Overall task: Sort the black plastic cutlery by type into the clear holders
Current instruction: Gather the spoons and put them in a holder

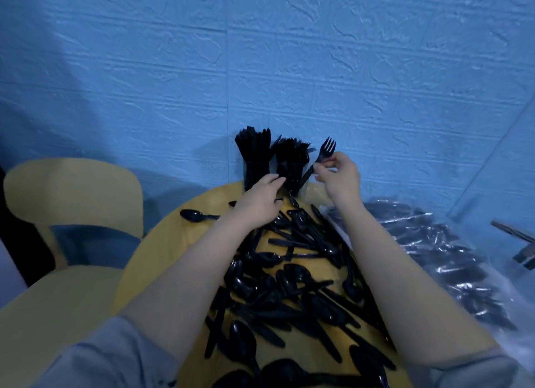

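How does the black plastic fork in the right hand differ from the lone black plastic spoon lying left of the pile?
The black plastic fork is pinched in the right hand, tines up above the table; the lone black plastic spoon lies flat on the yellow table, untouched. The fork ends in tines, the spoon in a rounded bowl. Both are black plastic.

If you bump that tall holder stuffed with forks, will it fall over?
Probably it could tip. The clear holder is tall and narrow, and its forks stick out well above the rim, so it looks top-heavy. The left hand touches its base, which may steady it. The fork pinched in the right hand looks thin and light.
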The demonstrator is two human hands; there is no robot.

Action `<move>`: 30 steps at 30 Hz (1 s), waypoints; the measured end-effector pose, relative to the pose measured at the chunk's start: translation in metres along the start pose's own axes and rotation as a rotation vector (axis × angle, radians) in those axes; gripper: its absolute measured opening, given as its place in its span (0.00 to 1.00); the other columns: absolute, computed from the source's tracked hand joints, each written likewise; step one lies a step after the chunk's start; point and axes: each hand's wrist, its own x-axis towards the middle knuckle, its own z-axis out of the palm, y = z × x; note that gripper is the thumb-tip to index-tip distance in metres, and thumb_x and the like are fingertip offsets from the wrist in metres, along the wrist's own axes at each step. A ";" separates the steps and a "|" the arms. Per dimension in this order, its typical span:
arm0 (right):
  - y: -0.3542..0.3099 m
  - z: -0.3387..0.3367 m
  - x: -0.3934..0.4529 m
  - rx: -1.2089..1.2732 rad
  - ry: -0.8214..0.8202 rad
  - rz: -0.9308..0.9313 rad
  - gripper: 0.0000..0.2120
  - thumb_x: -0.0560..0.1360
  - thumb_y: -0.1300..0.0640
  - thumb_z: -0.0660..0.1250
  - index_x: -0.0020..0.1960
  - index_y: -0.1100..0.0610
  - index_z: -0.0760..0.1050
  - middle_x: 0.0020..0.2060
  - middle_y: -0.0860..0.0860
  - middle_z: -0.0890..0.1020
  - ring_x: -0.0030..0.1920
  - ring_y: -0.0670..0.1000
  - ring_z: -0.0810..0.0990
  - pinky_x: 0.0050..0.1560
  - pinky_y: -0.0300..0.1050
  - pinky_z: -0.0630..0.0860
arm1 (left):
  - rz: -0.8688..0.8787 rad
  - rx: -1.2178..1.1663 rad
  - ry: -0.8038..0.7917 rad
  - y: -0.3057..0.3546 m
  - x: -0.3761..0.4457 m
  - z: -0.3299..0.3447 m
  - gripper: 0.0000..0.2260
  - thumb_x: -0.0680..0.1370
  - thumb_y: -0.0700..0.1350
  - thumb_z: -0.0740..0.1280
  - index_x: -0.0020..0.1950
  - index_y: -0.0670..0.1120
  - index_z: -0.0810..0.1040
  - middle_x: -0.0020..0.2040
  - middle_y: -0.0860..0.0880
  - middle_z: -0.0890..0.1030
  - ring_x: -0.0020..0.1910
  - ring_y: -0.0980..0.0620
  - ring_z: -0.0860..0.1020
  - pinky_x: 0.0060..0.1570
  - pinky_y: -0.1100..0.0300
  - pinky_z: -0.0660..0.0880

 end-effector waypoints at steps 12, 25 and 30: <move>0.016 0.038 0.068 -0.219 0.026 -0.237 0.06 0.76 0.58 0.67 0.48 0.62 0.77 0.43 0.51 0.80 0.46 0.52 0.77 0.43 0.41 0.68 | 0.028 0.336 0.123 -0.009 0.066 0.019 0.29 0.78 0.40 0.60 0.77 0.43 0.53 0.75 0.44 0.57 0.74 0.46 0.55 0.71 0.52 0.57; 0.029 0.030 0.046 -0.853 -0.148 -0.635 0.28 0.76 0.62 0.64 0.74 0.53 0.63 0.72 0.50 0.66 0.69 0.59 0.64 0.64 0.53 0.61 | 0.058 0.338 0.022 -0.024 0.043 0.000 0.29 0.78 0.35 0.57 0.78 0.47 0.53 0.78 0.50 0.53 0.77 0.52 0.46 0.72 0.48 0.37; 0.033 0.029 0.028 -1.061 -0.305 -0.481 0.30 0.79 0.58 0.58 0.78 0.52 0.49 0.77 0.48 0.51 0.76 0.57 0.49 0.73 0.54 0.49 | -0.009 0.290 -0.040 -0.031 0.011 -0.009 0.27 0.79 0.37 0.57 0.77 0.48 0.54 0.78 0.50 0.53 0.77 0.52 0.47 0.73 0.48 0.37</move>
